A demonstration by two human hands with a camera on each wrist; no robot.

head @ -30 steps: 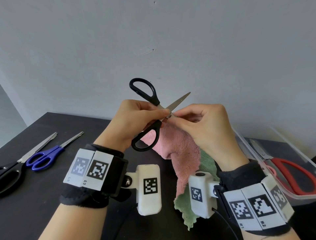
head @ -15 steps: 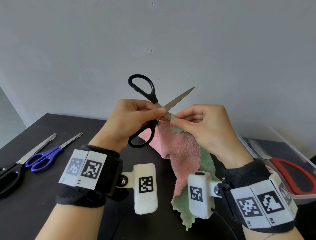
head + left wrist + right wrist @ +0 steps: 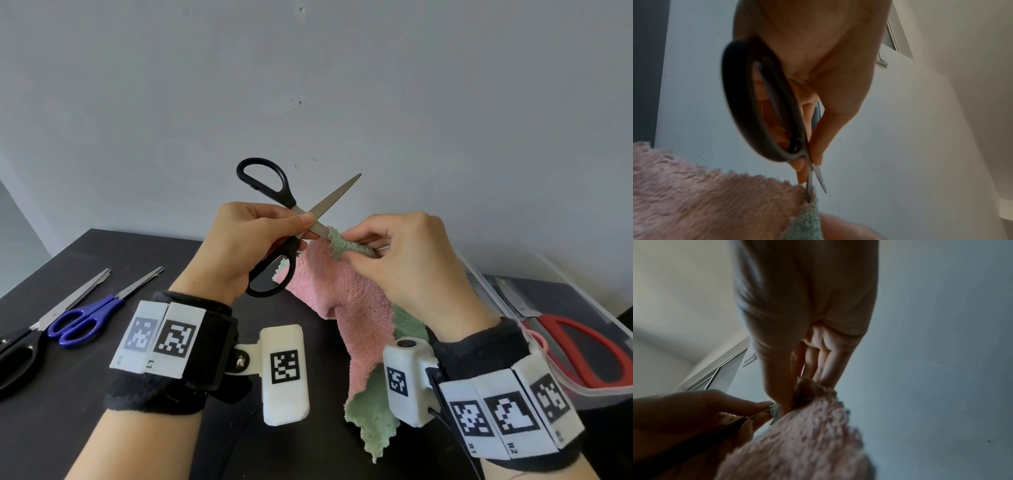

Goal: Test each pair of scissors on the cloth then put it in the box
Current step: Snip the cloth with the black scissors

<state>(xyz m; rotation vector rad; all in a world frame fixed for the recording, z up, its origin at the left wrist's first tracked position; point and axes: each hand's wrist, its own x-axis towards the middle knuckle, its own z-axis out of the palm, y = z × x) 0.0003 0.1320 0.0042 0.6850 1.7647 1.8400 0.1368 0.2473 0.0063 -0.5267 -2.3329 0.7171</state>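
Note:
My left hand (image 3: 253,240) holds the black-handled scissors (image 3: 270,192) up above the table, fingers pinching near the pivot, blades spread wide apart. One blade (image 3: 337,197) points up and right; the other runs into the cloth's top edge. My right hand (image 3: 394,253) pinches that edge of the pink and green cloth (image 3: 346,301), which hangs down to the table. In the left wrist view the scissors (image 3: 760,104) meet the cloth (image 3: 715,203) at the blade tip. The right wrist view shows fingers (image 3: 818,363) gripping the cloth (image 3: 807,434).
On the black table (image 3: 68,428) at the left lie blue-handled scissors (image 3: 85,318) and larger black-handled scissors (image 3: 20,349). A clear plastic box (image 3: 603,390) at the right holds red-handled scissors (image 3: 582,346). A grey wall stands behind.
The scissor blades have opened wider, the upper blade swinging up and right. The right hand has shifted its pinch, folding the green edge of the cloth up against the lower blade.

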